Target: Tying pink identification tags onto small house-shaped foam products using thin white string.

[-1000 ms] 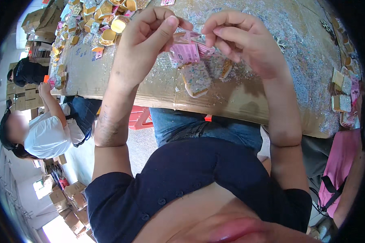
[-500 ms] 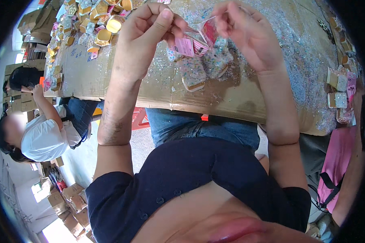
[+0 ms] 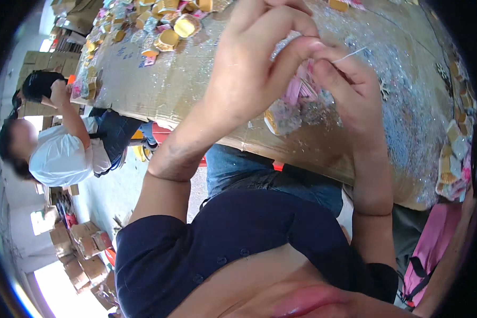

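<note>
My left hand is closed, thumb and fingertips meeting my right fingertips above the tabletop. My right hand pinches a thin white string, whose loose end sticks out to the right; where it runs between the fingertips is hidden. Just below the hands are pink printed tags, partly covered by my left fingers. Glittery, sprinkle-coated ornaments with a tan edge lie beneath the tags on the cardboard. They are partly hidden by my left hand and wrist.
Cardboard strewn with glitter covers the table. A heap of tan and glittery ornaments lies at the far left, more ornaments along the right edge. Another person works at the left. A pink bag is at the lower right.
My hands have come together, the left moving right and the two meeting at the string. A loose string end now shows. The view has shifted, and my left hand covers more of the ornaments.
</note>
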Available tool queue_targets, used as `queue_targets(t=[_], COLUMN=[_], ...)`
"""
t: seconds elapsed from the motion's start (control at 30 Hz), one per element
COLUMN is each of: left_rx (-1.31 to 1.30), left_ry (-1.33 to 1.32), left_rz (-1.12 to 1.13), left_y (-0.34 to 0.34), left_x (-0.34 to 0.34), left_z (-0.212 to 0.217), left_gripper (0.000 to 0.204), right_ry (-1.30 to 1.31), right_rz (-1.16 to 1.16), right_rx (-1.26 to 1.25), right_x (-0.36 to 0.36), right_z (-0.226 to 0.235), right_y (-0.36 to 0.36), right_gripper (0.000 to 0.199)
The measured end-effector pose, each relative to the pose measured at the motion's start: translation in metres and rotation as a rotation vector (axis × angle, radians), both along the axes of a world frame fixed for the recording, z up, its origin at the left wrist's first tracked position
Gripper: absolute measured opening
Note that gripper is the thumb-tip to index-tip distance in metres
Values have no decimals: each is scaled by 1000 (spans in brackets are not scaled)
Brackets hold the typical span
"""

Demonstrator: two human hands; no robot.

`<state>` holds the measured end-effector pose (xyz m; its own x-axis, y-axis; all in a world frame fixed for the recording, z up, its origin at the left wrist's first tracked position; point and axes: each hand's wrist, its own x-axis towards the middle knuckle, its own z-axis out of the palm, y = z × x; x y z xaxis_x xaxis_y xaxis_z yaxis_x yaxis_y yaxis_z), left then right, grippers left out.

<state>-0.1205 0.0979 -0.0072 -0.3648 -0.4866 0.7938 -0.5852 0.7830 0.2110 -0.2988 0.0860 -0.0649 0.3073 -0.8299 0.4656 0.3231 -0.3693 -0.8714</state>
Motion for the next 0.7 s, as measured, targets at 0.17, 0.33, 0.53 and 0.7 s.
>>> queue_targets(t=[0.17,0.33,0.53,0.7], left_rx=[233,204,847,1005], left_ry=[156,20,-371,-370], left_rz=[-64,499,874,268], left_y=[1,-74,-129,-96], left_x=[7,105,213,216], left_z=[-28,-57,-79,-67], left_gripper=[9,30,58,47], right_ry=[137,108,39,8], right_rz=[49,23,28,40], right_rx=[180,216,307,274], right_x=[-6,-6,-8,-10], right_z=[2,-1,-4,-6], right_y=[-2,-7,-14,-18], right_gripper=[19,17,18,17])
